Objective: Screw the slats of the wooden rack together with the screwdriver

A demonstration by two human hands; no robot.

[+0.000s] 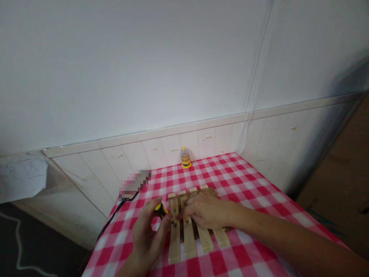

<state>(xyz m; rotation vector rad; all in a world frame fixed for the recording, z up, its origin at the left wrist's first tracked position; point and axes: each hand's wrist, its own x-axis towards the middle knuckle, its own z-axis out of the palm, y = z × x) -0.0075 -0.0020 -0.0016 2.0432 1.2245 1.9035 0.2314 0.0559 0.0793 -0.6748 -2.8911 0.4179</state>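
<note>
Left hand (148, 231) grips a yellow-handled screwdriver (161, 209), its tip at the wooden slat rack (187, 238). Right hand (204, 211) rests unclenched on the rack, which lies mid-table on the checked cloth (245, 184). Risk: if the rack slides on the cloth, the tip could slip toward the right hand's fingers.

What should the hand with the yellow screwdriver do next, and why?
Probably give the screwdriver a small turn: the left hand grips it, and its tip seems at a screw on the wooden rack, while the right hand presses the rack flat on the checked cloth.
</note>
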